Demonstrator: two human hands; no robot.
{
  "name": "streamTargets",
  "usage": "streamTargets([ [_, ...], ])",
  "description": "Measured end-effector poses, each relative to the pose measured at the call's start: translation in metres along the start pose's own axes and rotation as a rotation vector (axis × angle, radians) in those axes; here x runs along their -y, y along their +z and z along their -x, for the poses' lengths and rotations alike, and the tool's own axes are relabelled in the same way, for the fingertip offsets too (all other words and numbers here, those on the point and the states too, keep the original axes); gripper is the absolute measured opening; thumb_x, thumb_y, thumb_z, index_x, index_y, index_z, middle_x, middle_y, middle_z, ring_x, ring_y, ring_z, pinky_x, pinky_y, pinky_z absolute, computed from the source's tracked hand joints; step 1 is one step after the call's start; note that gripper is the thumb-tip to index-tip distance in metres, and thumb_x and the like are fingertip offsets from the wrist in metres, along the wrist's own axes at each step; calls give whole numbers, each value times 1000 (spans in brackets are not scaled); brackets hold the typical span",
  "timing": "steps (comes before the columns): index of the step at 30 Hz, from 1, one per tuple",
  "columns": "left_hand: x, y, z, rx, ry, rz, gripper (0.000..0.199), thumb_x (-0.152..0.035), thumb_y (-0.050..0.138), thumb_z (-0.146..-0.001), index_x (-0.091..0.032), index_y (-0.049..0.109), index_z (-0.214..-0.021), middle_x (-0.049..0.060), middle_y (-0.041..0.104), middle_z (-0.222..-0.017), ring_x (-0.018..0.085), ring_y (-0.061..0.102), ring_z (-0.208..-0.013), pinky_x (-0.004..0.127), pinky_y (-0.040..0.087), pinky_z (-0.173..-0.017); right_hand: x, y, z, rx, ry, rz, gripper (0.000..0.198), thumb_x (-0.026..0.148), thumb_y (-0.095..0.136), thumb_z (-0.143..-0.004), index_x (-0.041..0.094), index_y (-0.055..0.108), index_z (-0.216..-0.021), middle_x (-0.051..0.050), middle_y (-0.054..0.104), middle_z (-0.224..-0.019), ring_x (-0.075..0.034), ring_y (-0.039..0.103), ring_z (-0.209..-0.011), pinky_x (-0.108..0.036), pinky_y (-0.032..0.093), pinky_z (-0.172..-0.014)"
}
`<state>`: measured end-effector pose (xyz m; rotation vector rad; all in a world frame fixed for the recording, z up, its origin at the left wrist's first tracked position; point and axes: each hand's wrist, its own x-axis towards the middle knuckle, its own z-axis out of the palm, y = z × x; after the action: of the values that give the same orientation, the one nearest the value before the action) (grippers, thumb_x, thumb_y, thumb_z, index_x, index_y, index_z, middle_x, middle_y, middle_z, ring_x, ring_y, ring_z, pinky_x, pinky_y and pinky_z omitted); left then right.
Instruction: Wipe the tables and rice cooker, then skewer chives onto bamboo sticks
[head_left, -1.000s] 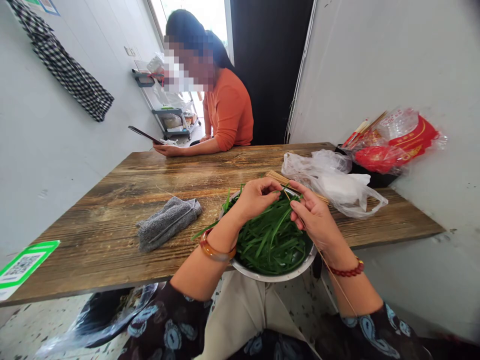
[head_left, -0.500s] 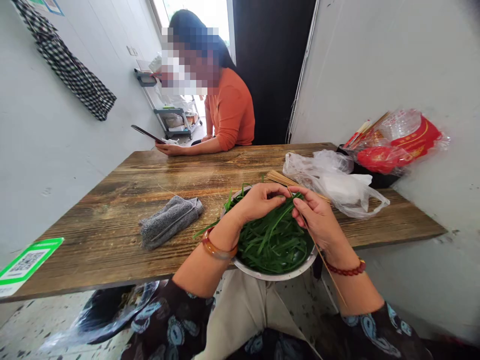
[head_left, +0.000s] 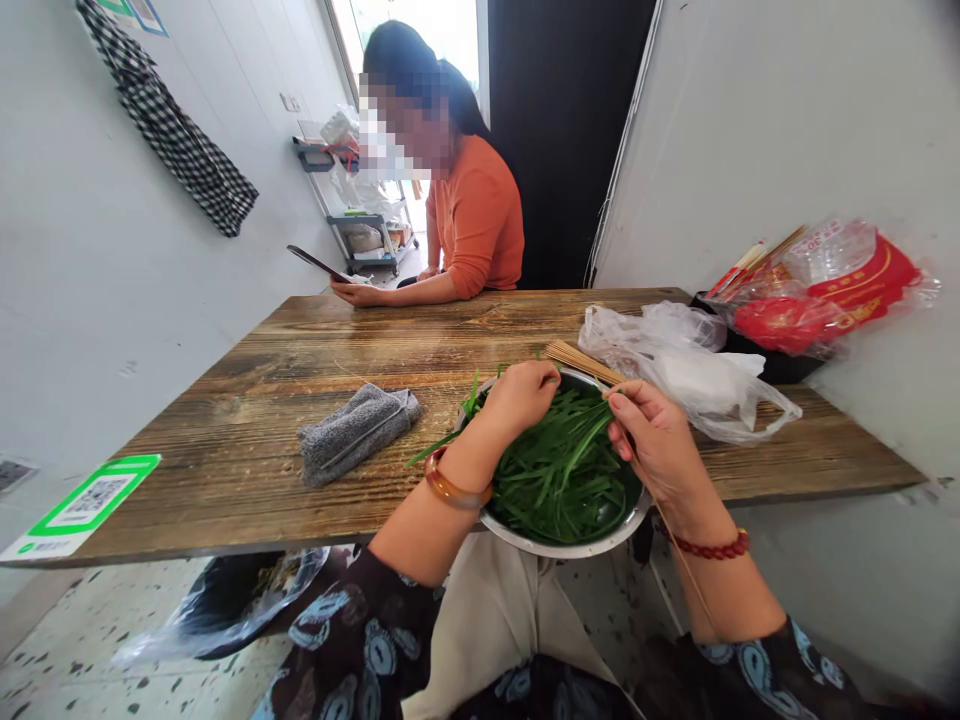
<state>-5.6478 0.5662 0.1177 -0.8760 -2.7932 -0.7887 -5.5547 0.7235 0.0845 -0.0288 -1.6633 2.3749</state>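
Observation:
A metal bowl (head_left: 559,549) full of long flat green leaves (head_left: 562,480), which look like garlic chives, stands at the table's near edge. Over its right rim, my right hand (head_left: 660,445) is closed on a thin bamboo skewer (head_left: 684,562), whose long end runs back along my forearm. Some leaves reach up to the fingertips near the skewer's far end. My left hand (head_left: 523,402) hovers above the bowl's far left side, fingers curled together; whatever they may pinch is hidden. Behind the bowl lies a bundle of bamboo skewers (head_left: 581,360).
A grey cloth (head_left: 360,432) lies left of the bowl on the wooden table (head_left: 247,450). White plastic bags (head_left: 675,365) and a black box (head_left: 795,365) with red packets are at right. Across the table sits a person in orange (head_left: 480,220) holding a phone (head_left: 319,264).
My left hand has moved apart from my right, leftward over the bowl. The right hand keeps the skewer and has shifted slightly right and down in view. The whole view has shifted a little.

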Motion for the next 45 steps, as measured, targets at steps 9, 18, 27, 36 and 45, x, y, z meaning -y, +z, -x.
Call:
streamTargets([
  [9,-4,5,3,247,53,-205,22,-22,54,-84,-18,73,-93,7,73,-94,21,65,-91,30,50,-84,2,-4,-2,-58,-39,-162,23,39,72,-77,21,60,-84,10,50,-45,-3,36,-32,-13,26,-33],
  [18,-4,4,4,255,105,-207,19,-23,57,-83,-17,73,-91,6,71,-87,18,63,-81,28,48,-76,-1,3,-3,22,19,97,31,43,77,-72,19,59,-82,8,52,-49,-4,40,-36,-14,28,-33],
  [27,6,8,7,269,186,-92,17,-17,60,-81,-16,71,-93,4,69,-89,16,62,-82,25,48,-77,25,5,28,102,-62,59,14,33,66,-81,21,61,-81,8,52,-61,-3,38,-36,-17,28,-34],
  [36,-2,8,12,315,149,-240,26,-23,65,-77,-18,68,-102,9,66,-106,21,64,-92,29,51,-81,6,-5,40,24,-142,416,9,30,63,-84,21,61,-81,7,51,-55,-7,44,-39,-19,32,-38],
  [45,0,5,-4,127,-25,-16,18,-16,57,-78,-19,73,-86,3,73,-84,18,66,-82,28,50,-80,-3,-12,19,-85,-71,123,10,28,68,-77,21,61,-76,7,54,-62,-3,38,-37,-18,27,-36],
])
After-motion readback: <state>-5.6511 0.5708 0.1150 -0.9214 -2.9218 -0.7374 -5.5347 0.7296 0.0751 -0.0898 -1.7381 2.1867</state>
